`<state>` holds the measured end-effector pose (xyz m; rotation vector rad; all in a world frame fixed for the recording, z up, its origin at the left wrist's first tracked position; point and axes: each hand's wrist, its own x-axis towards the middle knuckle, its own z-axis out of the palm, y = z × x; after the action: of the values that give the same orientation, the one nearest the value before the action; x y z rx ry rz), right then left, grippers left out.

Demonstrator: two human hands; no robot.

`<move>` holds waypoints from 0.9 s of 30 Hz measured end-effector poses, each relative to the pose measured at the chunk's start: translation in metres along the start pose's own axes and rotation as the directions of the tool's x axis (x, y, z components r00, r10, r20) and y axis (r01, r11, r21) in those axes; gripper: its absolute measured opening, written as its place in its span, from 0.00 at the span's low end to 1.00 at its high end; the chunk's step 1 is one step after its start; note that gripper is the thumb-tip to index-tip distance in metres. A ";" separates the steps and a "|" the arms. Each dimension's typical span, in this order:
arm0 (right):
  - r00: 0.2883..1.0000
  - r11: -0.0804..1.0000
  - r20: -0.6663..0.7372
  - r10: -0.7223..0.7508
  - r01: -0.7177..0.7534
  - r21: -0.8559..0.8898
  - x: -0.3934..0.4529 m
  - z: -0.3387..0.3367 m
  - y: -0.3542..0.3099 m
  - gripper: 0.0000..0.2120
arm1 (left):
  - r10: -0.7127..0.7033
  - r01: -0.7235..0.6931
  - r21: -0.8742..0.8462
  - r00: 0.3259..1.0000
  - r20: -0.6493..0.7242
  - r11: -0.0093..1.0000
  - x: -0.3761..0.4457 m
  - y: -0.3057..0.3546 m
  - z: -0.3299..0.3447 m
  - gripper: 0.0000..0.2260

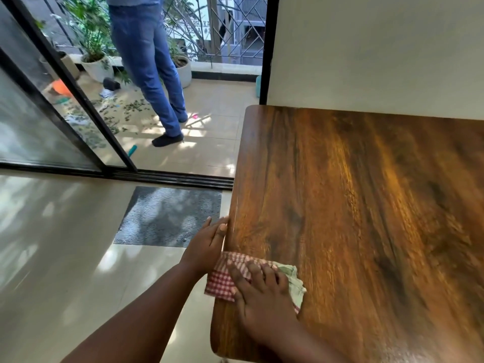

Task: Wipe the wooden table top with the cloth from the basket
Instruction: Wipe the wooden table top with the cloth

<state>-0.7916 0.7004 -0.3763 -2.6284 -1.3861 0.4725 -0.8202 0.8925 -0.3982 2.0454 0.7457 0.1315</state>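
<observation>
The wooden table top (366, 205) fills the right half of the head view, dark brown with strong grain. A red-and-white checked cloth (221, 282) with a pale green part lies at the table's left edge, partly hanging over it. My right hand (262, 297) presses flat on the cloth, fingers spread and pointing away from me. My left hand (209, 241) rests against the table's left edge just beyond the cloth, fingers extended along the edge. No basket is in view.
A grey doormat (170, 216) lies on the glossy tiled floor left of the table. Behind it is a sliding glass door (52, 121) onto a balcony, where a person in blue jeans (149, 61) stands among potted plants (97, 64) and scattered leaves. A white wall (379, 48) backs the table.
</observation>
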 end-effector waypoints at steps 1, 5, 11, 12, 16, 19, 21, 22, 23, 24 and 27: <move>1.000 1.000 -0.007 0.012 -0.012 0.000 0.013 -0.002 0.000 0.26 | -0.001 0.002 0.018 1.000 -0.010 1.000 0.000 0.000 -0.001 0.19; 1.000 1.000 0.026 0.009 -0.009 -0.013 0.070 -0.008 0.010 0.27 | -0.001 0.005 0.094 0.999 -0.042 0.996 -0.001 0.002 -0.005 0.24; 0.999 1.000 0.028 0.015 -0.016 0.004 0.148 -0.027 0.028 0.26 | 0.032 -0.027 0.376 0.999 -0.008 0.926 0.017 0.001 -0.001 0.26; 0.999 1.000 0.035 0.019 -0.019 0.004 0.159 -0.032 0.031 0.26 | 0.014 -0.012 0.407 1.000 -0.003 0.913 0.022 0.001 0.002 0.27; 0.997 0.999 0.061 0.044 -0.044 -0.001 0.200 -0.050 0.042 0.25 | 0.009 -0.005 0.477 1.000 -0.007 0.879 0.045 0.009 0.007 0.28; 0.996 0.998 0.065 0.061 -0.061 0.001 0.223 -0.057 0.048 0.25 | 0.050 -0.040 0.497 0.999 -0.007 0.867 0.062 0.016 0.010 0.29; 0.996 0.998 0.067 0.063 -0.064 0.011 0.234 -0.060 0.052 0.25 | 0.073 -0.059 0.490 0.997 -0.009 0.870 0.069 0.019 0.012 0.30; 0.996 0.998 0.065 0.063 -0.064 0.013 0.239 -0.061 0.054 0.25 | 0.076 -0.062 0.483 0.997 -0.010 0.873 0.072 0.020 0.013 0.30; 0.996 0.998 0.062 0.062 -0.063 0.012 0.244 -0.062 0.056 0.25 | 0.076 -0.060 0.473 0.997 -0.014 0.879 0.074 0.020 0.014 0.31; 0.996 0.998 0.059 0.061 -0.062 0.012 0.248 -0.063 0.058 0.25 | 0.075 -0.059 0.461 0.997 -0.017 0.886 0.076 0.020 0.015 0.32; 0.997 0.998 0.045 0.055 -0.056 0.012 0.260 -0.066 0.064 0.26 | 0.096 -0.083 0.420 0.995 -0.011 0.904 0.078 0.019 0.015 0.32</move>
<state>-0.5818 0.8798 -0.3860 -2.6677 -1.3204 0.5480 -0.7430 0.9167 -0.4066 2.4946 0.7464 0.0575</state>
